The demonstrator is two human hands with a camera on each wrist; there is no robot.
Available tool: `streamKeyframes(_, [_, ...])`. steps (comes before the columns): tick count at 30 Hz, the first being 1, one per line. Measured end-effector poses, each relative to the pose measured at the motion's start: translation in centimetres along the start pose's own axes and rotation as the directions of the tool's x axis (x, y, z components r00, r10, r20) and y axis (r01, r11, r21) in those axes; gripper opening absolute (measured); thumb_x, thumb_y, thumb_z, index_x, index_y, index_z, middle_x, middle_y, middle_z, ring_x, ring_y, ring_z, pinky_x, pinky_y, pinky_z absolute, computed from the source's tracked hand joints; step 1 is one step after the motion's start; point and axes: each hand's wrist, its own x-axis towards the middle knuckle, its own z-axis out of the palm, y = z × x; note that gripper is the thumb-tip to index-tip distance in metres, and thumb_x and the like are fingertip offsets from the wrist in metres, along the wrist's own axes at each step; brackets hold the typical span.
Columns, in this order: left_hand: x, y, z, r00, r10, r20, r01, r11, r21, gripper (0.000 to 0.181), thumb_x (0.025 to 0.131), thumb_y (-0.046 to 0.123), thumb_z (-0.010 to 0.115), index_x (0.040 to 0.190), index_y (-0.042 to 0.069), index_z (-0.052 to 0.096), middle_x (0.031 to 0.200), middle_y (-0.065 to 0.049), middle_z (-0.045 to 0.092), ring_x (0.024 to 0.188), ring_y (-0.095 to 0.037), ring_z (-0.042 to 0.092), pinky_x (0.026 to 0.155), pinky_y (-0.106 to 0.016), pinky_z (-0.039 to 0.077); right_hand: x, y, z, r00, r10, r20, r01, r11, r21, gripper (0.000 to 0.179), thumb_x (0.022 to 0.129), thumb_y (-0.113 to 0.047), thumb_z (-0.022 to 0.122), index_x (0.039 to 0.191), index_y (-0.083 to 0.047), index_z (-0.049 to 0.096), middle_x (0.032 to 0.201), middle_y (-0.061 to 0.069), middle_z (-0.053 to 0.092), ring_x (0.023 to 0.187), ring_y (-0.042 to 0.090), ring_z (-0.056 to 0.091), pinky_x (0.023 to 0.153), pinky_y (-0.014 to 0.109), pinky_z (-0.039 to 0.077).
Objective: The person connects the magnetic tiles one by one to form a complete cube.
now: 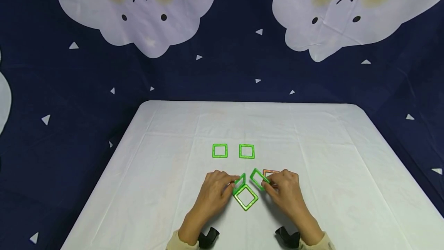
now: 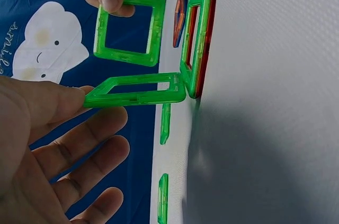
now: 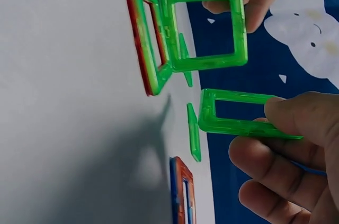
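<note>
L hand (image 1: 216, 191) pinches raised green square (image 2: 132, 98), its edge touching green-on-red base (image 1: 240, 203), lower centre of frame. R hand (image 1: 288, 193) pinches 2nd green square (image 3: 238, 127), tilted and apart, just right. Risk: crooked approach could bump the base, prob. tipping 1st sq. off.

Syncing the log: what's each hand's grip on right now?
Left hand: pinching a green square frame, one edge against the flat green frame.
Right hand: pinching another green square frame, apart from that pair.
</note>
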Motion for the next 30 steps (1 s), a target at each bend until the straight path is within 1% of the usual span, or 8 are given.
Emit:
streamKeyframes(5, [0.0, 0.0, 0.0, 1.0, 0.006, -0.002, -0.006, 1.0, 0.004, 0.018, 0.087, 0.017, 0.065, 0.101, 0.022, 0.073, 0.084, 0.01, 0.068, 0.08, -0.008, 0.056, 0.08, -0.029, 0.042, -0.2, -0.2, 0.3, 0.999, 0.019, 0.033, -0.018, 0.999, -0.027, 0.017, 0.062, -0.012, 0.085, 0.067, -0.015, 0.069, 0.06, -0.009, 0.061, 0.064, 0.003, 0.042, 0.075, 0.035, 0.035])
streamKeyframes(12, [0.0, 0.0, 0.0, 1.0, 0.013, -0.006, -0.013, 1.0, 0.0, 0.018, 0.086, 0.015, 0.065, 0.1, 0.022, 0.073, 0.085, 0.01, 0.069, 0.08, -0.008, 0.056, 0.081, -0.03, 0.042, -0.4, -0.3, 0.6, 0.999, 0.014, 0.042, -0.012, 0.999, -0.051, 0.018, 0.061, -0.013, 0.086, 0.065, -0.015, 0.069, 0.059, -0.009, 0.062, 0.064, 0.005, 0.044, 0.074, 0.036, 0.036])
streamKeyframes(16, [0.0, 0.0, 0.1, 1.0, 0.015, -0.008, -0.015, 1.0, 0.0, 0.018, 0.086, 0.015, 0.064, 0.1, 0.023, 0.073, 0.084, 0.01, 0.068, 0.079, -0.008, 0.056, 0.081, -0.03, 0.043, -0.4, -0.4, 0.8, 0.999, -0.008, 0.046, 0.01, 0.998, -0.056, 0.018, 0.061, -0.014, 0.086, 0.065, -0.016, 0.068, 0.061, -0.009, 0.062, 0.066, 0.007, 0.047, 0.074, 0.036, 0.037])
streamKeyframes(23, [-0.1, 0.0, 0.1, 1.0, 0.0, 0.016, 0.0, 1.0, -0.001, 0.017, 0.089, 0.019, 0.062, 0.101, 0.022, 0.073, 0.084, 0.007, 0.069, 0.08, -0.007, 0.055, 0.082, -0.031, 0.043, -0.6, -0.5, 0.9, 0.998, -0.038, 0.042, 0.041, 0.998, -0.051, 0.018, 0.06, -0.014, 0.086, 0.067, -0.014, 0.069, 0.063, -0.008, 0.064, 0.067, 0.008, 0.05, 0.074, 0.037, 0.038])
streamKeyframes(30, [-0.1, 0.0, 0.1, 1.0, 0.014, 0.004, -0.014, 1.0, 0.017, 0.017, 0.087, 0.016, 0.064, 0.1, 0.023, 0.073, 0.082, 0.008, 0.068, 0.078, -0.008, 0.055, 0.08, -0.031, 0.043, -0.7, -0.5, 1.2, 0.993, -0.117, 0.01, 0.117, 0.99, -0.078, 0.021, 0.059, -0.017, 0.087, 0.065, -0.017, 0.067, 0.061, -0.011, 0.06, 0.067, 0.008, 0.049, 0.072, 0.036, 0.037])
